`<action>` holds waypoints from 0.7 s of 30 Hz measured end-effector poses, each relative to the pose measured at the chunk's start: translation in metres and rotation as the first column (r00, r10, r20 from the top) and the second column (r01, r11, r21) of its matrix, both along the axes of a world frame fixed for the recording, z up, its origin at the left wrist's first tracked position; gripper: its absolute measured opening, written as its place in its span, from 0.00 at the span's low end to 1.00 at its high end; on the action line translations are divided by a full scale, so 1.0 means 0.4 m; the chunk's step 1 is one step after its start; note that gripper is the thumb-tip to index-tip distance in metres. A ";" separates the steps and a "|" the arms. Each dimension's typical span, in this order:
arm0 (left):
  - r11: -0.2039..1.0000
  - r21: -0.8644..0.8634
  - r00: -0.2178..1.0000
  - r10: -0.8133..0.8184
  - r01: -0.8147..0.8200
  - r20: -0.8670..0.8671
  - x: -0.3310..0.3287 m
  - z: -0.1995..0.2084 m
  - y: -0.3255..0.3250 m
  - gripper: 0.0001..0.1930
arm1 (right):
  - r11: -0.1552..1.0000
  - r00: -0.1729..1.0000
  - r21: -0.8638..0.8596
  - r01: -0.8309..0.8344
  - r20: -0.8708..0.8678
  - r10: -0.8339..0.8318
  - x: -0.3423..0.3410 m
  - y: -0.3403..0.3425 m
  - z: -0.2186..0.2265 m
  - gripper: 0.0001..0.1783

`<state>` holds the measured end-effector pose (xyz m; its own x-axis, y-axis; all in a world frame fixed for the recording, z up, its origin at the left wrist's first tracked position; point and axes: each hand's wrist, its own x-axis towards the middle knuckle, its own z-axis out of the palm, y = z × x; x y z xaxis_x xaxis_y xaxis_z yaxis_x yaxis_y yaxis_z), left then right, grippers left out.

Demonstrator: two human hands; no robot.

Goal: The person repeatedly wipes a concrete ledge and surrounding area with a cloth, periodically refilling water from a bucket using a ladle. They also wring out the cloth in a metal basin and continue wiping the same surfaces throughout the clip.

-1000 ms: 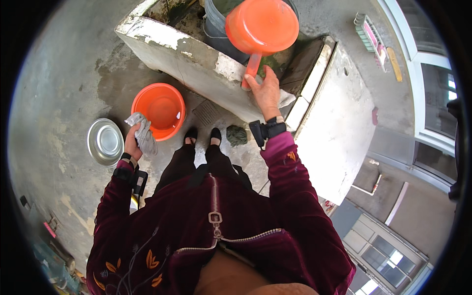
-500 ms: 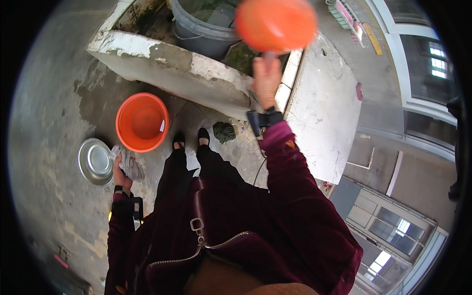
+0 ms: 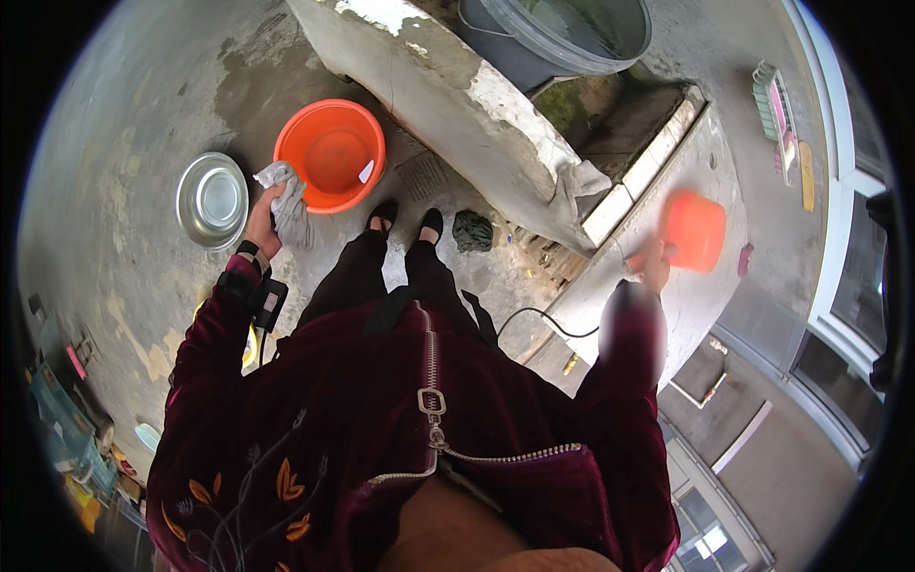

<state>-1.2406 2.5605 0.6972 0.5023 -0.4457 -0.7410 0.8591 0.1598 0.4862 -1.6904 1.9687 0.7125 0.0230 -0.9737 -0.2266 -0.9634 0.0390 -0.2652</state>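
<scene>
My right hand [image 3: 656, 267] is closed round the handle of an orange water dipper [image 3: 698, 232]. The dipper is at the pale slab [image 3: 681, 315] on the right; whether it rests there I cannot tell. On the other side, my left hand [image 3: 261, 225] grips a crumpled grey cloth [image 3: 292, 212], which hangs beside an orange basin [image 3: 300, 172] on the floor. The basin has a small white patch inside. Left of that hand, a shiny metal basin [image 3: 189, 212] sits on the concrete.
A low, worn concrete trough [image 3: 448, 114] crosses the upper middle, with a grey bucket [image 3: 562, 52] of water inside. Another grey cloth [image 3: 578, 183] drapes over its corner. A dark crumpled bag [image 3: 472, 232] lies near my feet. A cable [image 3: 534, 310] curves by my right arm.
My right hand has carried the dipper from beside the bucket over to the slab. My left hand still holds its cloth, now closer to the orange basin. The whole view has turned.
</scene>
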 end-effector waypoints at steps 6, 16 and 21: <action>0.999 0.010 0.999 0.033 -0.033 0.020 -0.019 -0.015 0.025 0.19 | 0.882 0.996 -0.462 -0.093 -0.030 0.089 0.110 0.106 0.170 0.31; 1.000 0.001 1.000 0.010 -0.010 0.004 -0.041 -0.032 0.038 0.18 | 0.712 0.710 -0.305 -0.633 0.139 0.691 0.582 0.332 -0.007 0.18; 0.994 0.060 0.994 0.097 -0.094 -0.049 -0.056 -0.058 0.060 0.18 | 0.590 0.629 -0.392 -0.706 0.037 0.777 0.663 0.307 -0.078 0.11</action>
